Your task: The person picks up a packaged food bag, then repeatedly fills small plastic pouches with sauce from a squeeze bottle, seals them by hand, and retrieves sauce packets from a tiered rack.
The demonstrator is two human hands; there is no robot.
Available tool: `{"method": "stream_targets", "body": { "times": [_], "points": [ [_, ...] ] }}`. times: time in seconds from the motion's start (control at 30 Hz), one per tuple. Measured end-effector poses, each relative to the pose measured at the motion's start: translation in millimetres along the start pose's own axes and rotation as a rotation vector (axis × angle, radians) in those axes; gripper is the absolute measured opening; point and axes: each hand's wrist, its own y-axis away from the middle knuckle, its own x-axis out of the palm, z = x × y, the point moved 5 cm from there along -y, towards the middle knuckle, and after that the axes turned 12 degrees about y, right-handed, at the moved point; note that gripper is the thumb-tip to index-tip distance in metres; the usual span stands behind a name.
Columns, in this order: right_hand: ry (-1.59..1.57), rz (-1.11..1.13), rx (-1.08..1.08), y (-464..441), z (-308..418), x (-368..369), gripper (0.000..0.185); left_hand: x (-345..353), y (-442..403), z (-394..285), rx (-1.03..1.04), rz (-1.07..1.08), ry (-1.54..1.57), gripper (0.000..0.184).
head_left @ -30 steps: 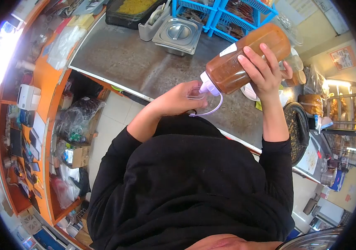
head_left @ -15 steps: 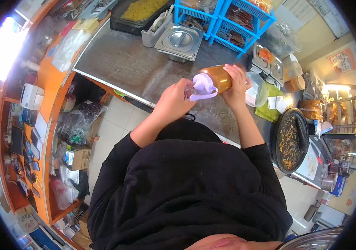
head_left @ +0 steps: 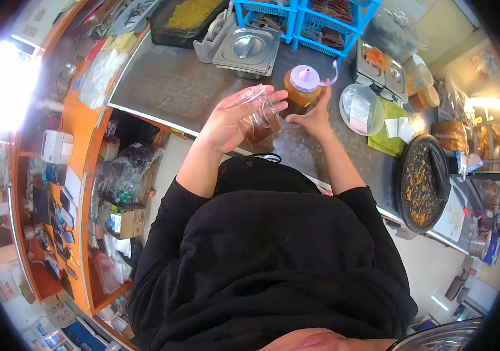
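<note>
Faces a dark metal worktop [head_left: 162, 73], trimmed in white [head_left: 150, 120] along its near edge. Reaches over that edge with both arms bent in black sleeves [head_left: 373, 222], angling bare forearms inward toward the middle. Leaves the widest run of bare metal on the left side, between the near edge and the steel pan. Finds less room behind, up to a blue plastic rack [head_left: 319, 48], and on the right, where bounded by a round black tray [head_left: 418, 187] overlapping the near edge. Narrows further to a short gap before a round clear container [head_left: 373, 121], just short of a green cloth [head_left: 386, 146]. Stops on the far left side at the lidded steel pan [head_left: 247, 52]. Grips an upright squeeze bottle [head_left: 298, 100] of brown sauce low on its body with the right hand [head_left: 314, 118], over the worktop; cannot tell whether resting on it. Turns the left hand [head_left: 229, 120] palm up, with fingers pointing toward the bottle, and holds a clear plastic bag [head_left: 260, 131] with brown sauce at its bottom, near the bottle but apart. Shows, smallest, a lilac stopper [head_left: 336, 73] tethered off the nozzle
</note>
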Motion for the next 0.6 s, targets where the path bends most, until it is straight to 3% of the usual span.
{"method": "stream_targets", "body": {
  "times": [0.1, 0.2, 0.23, 0.27, 0.3, 0.4, 0.43, 0.6],
  "points": [
    [0.002, -0.281, -0.051, 13, 29, -44, 0.083, 9, -5, 8, -0.03, 0.038, 0.009, 0.043],
    [-0.512, 0.202, 0.06, 19, 56, -49, 0.043, 19, -10, 26, -0.065, 0.109, -0.159, 0.046],
    [-0.507, 0.296, 0.127, 19, 91, -60, 0.013, 19, -13, 34, -0.078, 0.165, -0.258, 0.047],
    [-0.521, 0.305, 0.12, 22, 93, -63, 0.012, 22, -17, 42, -0.091, 0.224, -0.358, 0.048],
    [-0.536, 0.312, 0.113, 24, 93, -67, 0.012, 29, -19, 43, 0.061, 0.268, -0.618, 0.049],
    [-0.524, 0.222, 0.101, 25, 87, -84, 0.008, 40, -26, 48, 0.052, 0.158, -0.749, 0.046],
    [-0.471, 0.199, 0.095, 26, 83, -93, 0.009, 33, -27, 50, 0.129, 0.029, -0.752, 0.031],
    [-0.4, 0.099, 0.078, 36, 70, -121, 0.01, 34, -27, 74, 0.254, -0.04, -0.724, 0.008]
  ]
}}
